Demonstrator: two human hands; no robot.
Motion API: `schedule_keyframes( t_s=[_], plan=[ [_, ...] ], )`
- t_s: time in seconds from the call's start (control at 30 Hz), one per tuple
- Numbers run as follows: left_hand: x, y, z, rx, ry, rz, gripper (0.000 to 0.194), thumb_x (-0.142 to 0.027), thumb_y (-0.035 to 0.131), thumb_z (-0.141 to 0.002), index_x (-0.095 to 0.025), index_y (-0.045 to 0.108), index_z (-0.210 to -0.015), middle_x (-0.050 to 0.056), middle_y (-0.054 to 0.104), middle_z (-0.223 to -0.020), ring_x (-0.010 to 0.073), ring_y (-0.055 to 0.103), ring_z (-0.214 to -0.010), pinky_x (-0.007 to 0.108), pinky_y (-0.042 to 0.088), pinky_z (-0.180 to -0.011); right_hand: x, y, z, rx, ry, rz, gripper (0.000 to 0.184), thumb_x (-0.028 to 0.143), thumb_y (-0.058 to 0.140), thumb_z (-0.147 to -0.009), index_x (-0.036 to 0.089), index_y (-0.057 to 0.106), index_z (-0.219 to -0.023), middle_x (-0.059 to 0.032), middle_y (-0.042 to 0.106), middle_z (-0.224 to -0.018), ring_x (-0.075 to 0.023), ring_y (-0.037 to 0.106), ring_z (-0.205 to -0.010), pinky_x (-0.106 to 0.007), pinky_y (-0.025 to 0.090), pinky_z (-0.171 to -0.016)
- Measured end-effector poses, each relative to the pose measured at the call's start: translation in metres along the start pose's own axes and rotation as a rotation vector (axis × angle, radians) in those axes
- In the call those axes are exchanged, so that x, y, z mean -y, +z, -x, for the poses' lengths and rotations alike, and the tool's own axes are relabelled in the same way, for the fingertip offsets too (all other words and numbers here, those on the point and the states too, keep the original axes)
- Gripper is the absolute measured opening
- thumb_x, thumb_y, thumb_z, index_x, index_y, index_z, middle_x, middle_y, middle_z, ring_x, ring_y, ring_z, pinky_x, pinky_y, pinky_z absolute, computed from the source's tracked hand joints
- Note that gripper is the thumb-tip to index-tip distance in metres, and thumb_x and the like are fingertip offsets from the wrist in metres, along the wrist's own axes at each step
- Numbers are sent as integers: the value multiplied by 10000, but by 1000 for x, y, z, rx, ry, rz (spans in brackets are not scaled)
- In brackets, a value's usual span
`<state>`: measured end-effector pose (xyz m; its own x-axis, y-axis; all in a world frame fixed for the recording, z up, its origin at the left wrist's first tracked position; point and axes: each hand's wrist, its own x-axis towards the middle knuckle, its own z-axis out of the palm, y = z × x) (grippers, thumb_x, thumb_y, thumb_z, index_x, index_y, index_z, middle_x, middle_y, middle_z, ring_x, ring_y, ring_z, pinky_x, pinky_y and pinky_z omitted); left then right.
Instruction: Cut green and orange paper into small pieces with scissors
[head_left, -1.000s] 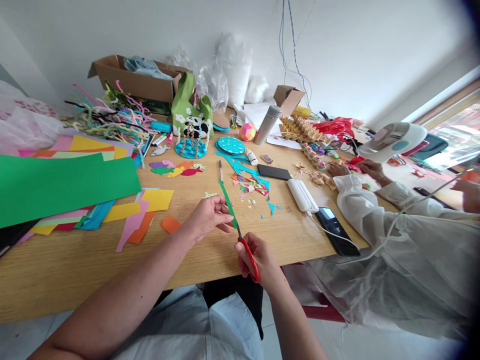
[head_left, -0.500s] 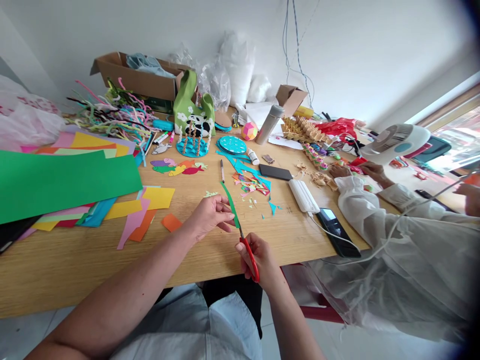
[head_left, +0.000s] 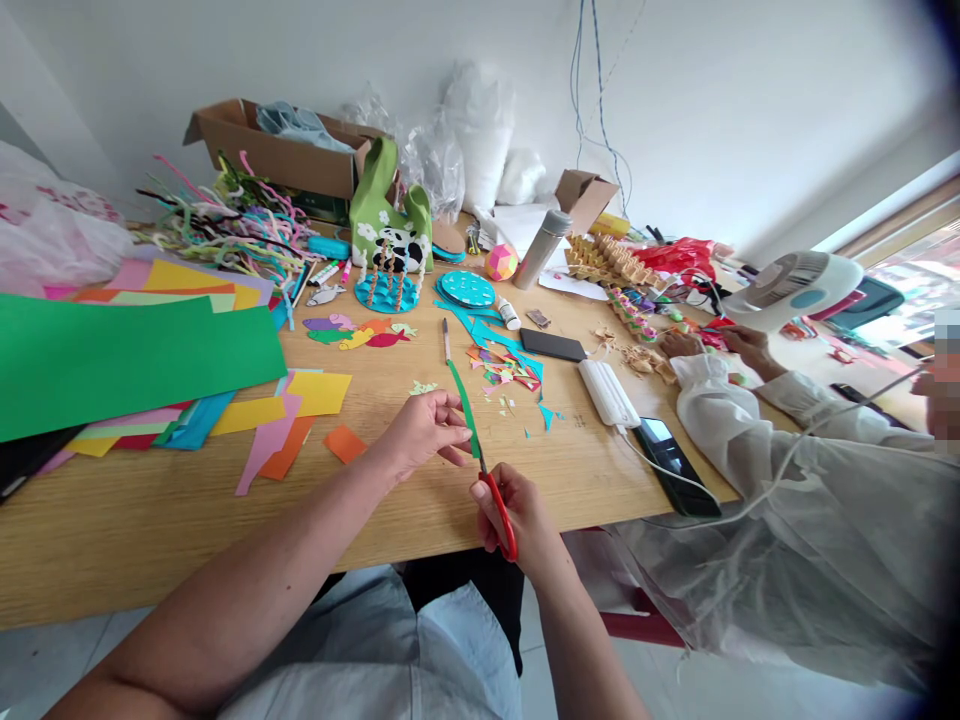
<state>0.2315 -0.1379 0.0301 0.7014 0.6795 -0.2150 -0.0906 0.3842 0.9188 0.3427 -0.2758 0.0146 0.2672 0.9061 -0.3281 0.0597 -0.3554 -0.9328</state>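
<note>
A narrow, slightly curved strip of green paper (head_left: pixel 466 400) is pinched in my left hand (head_left: pixel 429 432) above the table. My right hand (head_left: pixel 517 515) is closed round the red handles of a pair of scissors (head_left: pixel 499 515). The scissor blades point away from me and meet the near end of the strip; whether they are parted I cannot tell. Beyond the strip lies a pen (head_left: pixel 445 338). Colourful paper fish (head_left: pixel 361 332) rest to the left of it, and small paper scraps (head_left: pixel 506 370) are scattered to the right.
Large green sheets (head_left: pixel 135 370) cover coloured paper at the left. A power bank (head_left: pixel 607 393) and a phone (head_left: pixel 675 465) lie to the right, joined by a white cable. Another person's hands (head_left: pixel 682 344) work farther right beside a fan (head_left: pixel 795 285). A grey bottle (head_left: pixel 541 250) stands behind.
The view has shifted very slightly. Both hands keep almost the same place, with the strip and scissors held as before.
</note>
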Motion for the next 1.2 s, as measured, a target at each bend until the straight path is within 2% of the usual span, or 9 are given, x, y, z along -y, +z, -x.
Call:
schedule_keyframes(
  t_s=[0.3,0.5,0.7,0.9,1.2],
  plan=[
    [0,1,0,1,-3,10,355,-104,702,-648,-134,498,-937,-3,617,-683,182,673,-590,234,525,-414,4,3,1,-57,28,40,446,582,655,-729,220,396,-699,66,528,-371,-82,407,-258,-162,230,-276],
    [-4,0,2,20,-24,-6,379,-130,730,-642,-129,506,-948,29,653,-710,189,679,-606,240,526,-433,3,2,1,-22,-16,33,422,557,648,-759,217,402,-713,61,548,-411,-93,467,-306,-170,292,-312],
    [-5,1,2,15,-29,-13,411,-120,732,-641,-122,502,-981,36,663,-710,191,679,-600,248,528,-436,5,1,-1,-11,11,52,430,571,646,-754,218,403,-722,53,564,-432,-99,478,-313,-171,274,-308],
    [-6,0,2,12,-32,-10,418,-119,734,-643,-120,498,-988,40,667,-719,194,682,-601,237,519,-425,8,5,0,-47,26,58,437,589,631,-756,223,396,-714,67,532,-387,-90,431,-275,-167,256,-282],
    [-8,0,2,48,-35,-30,390,-123,722,-653,-109,522,-987,31,654,-688,200,684,-606,237,521,-434,10,4,-3,-50,-11,87,445,608,616,-757,218,407,-710,53,550,-416,-99,471,-307,-177,297,-309]
  ],
)
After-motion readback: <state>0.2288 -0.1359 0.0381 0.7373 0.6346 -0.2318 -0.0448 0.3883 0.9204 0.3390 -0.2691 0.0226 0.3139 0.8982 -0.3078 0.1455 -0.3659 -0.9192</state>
